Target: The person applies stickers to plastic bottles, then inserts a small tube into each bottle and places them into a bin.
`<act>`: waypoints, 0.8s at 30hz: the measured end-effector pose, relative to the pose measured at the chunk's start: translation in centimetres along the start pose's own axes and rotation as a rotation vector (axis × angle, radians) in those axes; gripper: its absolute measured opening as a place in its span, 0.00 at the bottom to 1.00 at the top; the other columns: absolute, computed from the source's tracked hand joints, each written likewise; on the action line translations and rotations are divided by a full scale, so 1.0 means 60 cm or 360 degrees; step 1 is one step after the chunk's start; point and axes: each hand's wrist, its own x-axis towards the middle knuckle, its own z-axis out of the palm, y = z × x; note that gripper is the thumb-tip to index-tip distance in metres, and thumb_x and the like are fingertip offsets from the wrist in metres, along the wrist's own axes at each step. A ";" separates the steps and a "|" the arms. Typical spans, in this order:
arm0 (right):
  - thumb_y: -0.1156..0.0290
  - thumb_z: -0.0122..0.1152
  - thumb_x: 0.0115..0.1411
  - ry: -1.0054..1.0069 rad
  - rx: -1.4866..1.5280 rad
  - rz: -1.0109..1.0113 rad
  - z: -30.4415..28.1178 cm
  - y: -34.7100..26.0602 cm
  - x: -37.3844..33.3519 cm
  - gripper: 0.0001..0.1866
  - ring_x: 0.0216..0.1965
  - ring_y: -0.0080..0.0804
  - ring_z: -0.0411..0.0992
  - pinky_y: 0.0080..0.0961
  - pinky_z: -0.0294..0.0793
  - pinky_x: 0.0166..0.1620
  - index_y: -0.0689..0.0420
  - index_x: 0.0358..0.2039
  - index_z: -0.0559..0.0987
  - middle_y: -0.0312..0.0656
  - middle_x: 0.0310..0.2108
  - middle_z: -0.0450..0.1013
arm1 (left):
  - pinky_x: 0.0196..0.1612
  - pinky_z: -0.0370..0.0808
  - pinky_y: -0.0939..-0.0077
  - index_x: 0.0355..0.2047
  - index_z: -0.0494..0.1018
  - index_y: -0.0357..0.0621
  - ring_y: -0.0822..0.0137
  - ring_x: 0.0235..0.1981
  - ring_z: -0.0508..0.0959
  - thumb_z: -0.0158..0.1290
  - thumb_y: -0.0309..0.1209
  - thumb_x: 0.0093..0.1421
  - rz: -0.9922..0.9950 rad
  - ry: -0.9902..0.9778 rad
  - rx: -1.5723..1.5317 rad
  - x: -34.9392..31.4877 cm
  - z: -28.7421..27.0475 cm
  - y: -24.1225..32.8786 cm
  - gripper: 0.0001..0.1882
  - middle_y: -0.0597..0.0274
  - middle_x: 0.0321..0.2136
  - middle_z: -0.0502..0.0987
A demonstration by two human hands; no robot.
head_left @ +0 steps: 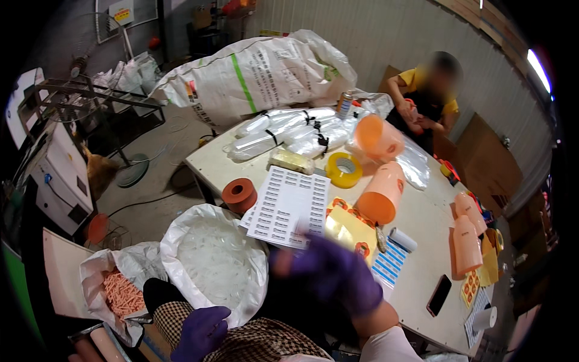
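The label sheet [288,208] looks light, bendy, best edge-held; whether right hand [338,274] or left hand [202,333] fingers grip anything is unclear.

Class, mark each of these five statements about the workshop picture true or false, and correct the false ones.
1. The left hand and the right hand both wear purple gloves. True.
2. The dark phone lies on the floor. False: it lies on the table.
3. The larger open white bag in the foreground holds clear pieces. True.
4. In the picture, the red-brown roll is to the right of the yellow tape roll. False: it is to the left of it.
5. Another person at the far side of the table has blue sleeves. False: the sleeves are yellow.
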 end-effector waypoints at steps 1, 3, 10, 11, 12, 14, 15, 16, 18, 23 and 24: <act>0.64 0.53 0.70 0.0002 0.0010 -0.0008 0.026 -0.021 -0.019 0.26 0.52 0.27 0.72 0.23 0.69 0.55 0.64 0.64 0.64 0.43 0.49 0.76 | 0.42 0.79 0.65 0.42 0.79 0.36 0.53 0.38 0.82 0.60 0.27 0.56 0.0145 -0.0082 0.0063 -0.024 0.013 -0.042 0.13 0.50 0.38 0.82; 0.55 0.60 0.66 -0.0751 0.0218 -0.0724 0.065 -0.019 -0.025 0.29 0.54 0.44 0.72 0.43 0.68 0.59 0.66 0.58 0.72 0.48 0.53 0.75 | 0.42 0.79 0.65 0.41 0.79 0.38 0.54 0.38 0.83 0.61 0.26 0.56 0.0072 -0.0128 0.0060 -0.014 0.028 -0.038 0.12 0.53 0.37 0.83; 0.60 0.70 0.60 -0.1180 0.0607 -0.1159 0.023 -0.036 -0.007 0.19 0.39 0.47 0.80 0.69 0.67 0.56 0.64 0.40 0.83 0.48 0.34 0.81 | 0.40 0.80 0.64 0.41 0.80 0.41 0.58 0.37 0.83 0.63 0.27 0.55 0.0458 -0.0099 0.0116 0.051 0.061 0.029 0.13 0.57 0.38 0.83; 0.63 0.69 0.60 -0.1285 0.0640 -0.1370 0.014 -0.032 0.012 0.15 0.35 0.45 0.79 0.68 0.69 0.53 0.63 0.37 0.83 0.46 0.30 0.81 | 0.41 0.79 0.63 0.42 0.80 0.41 0.58 0.38 0.83 0.63 0.28 0.55 0.0488 -0.0142 0.0110 0.053 0.056 0.034 0.13 0.57 0.38 0.83; 0.65 0.70 0.60 -0.1224 0.0632 -0.1301 0.011 -0.039 0.004 0.12 0.32 0.45 0.79 0.67 0.70 0.52 0.63 0.35 0.83 0.45 0.28 0.80 | 0.41 0.79 0.63 0.42 0.80 0.41 0.58 0.38 0.83 0.63 0.28 0.55 0.0477 -0.0175 0.0131 0.052 0.047 0.038 0.13 0.57 0.38 0.83; 0.69 0.70 0.59 -0.1139 0.0660 -0.1157 0.013 -0.048 -0.003 0.08 0.26 0.43 0.78 0.65 0.73 0.49 0.61 0.31 0.84 0.43 0.23 0.80 | 0.42 0.78 0.63 0.43 0.80 0.41 0.58 0.39 0.83 0.63 0.29 0.55 0.0317 -0.0265 0.0165 0.034 0.016 0.046 0.14 0.58 0.40 0.82; 0.69 0.71 0.59 -0.1223 0.0726 -0.1317 0.016 -0.025 0.013 0.08 0.26 0.44 0.77 0.64 0.73 0.48 0.61 0.30 0.84 0.43 0.23 0.80 | 0.43 0.78 0.63 0.43 0.79 0.42 0.58 0.40 0.82 0.62 0.29 0.55 0.0217 -0.0281 0.0175 0.015 0.005 0.056 0.15 0.58 0.41 0.82; 0.69 0.71 0.59 -0.1287 0.0819 -0.1362 0.026 0.000 0.024 0.08 0.26 0.44 0.77 0.63 0.73 0.48 0.62 0.30 0.84 0.43 0.23 0.80 | 0.47 0.76 0.61 0.46 0.79 0.42 0.57 0.42 0.81 0.62 0.31 0.55 0.0006 -0.0521 0.0299 -0.035 0.010 0.009 0.17 0.59 0.43 0.81; 0.67 0.72 0.58 -0.1332 0.0947 -0.1298 0.051 0.070 0.039 0.13 0.29 0.45 0.77 0.58 0.73 0.49 0.64 0.36 0.82 0.45 0.27 0.80 | 0.49 0.75 0.60 0.47 0.78 0.44 0.56 0.44 0.81 0.61 0.31 0.55 -0.0009 -0.0289 0.0268 -0.060 -0.015 0.000 0.18 0.59 0.44 0.81; 0.54 0.68 0.61 -0.1625 0.1095 -0.0588 0.180 0.126 -0.002 0.33 0.41 0.54 0.79 0.54 0.70 0.55 0.77 0.49 0.76 0.55 0.38 0.80 | 0.49 0.75 0.59 0.48 0.77 0.48 0.52 0.43 0.80 0.52 0.27 0.56 -0.0495 -0.0050 0.0256 -0.186 -0.049 -0.028 0.18 0.55 0.42 0.81; 0.55 0.67 0.61 -0.1654 0.1346 -0.0528 0.206 0.138 -0.009 0.30 0.41 0.54 0.79 0.54 0.70 0.55 0.75 0.47 0.77 0.55 0.37 0.81 | 0.49 0.75 0.59 0.49 0.77 0.49 0.51 0.43 0.80 0.51 0.27 0.55 -0.0572 0.0002 0.0356 -0.231 -0.065 -0.031 0.19 0.54 0.42 0.80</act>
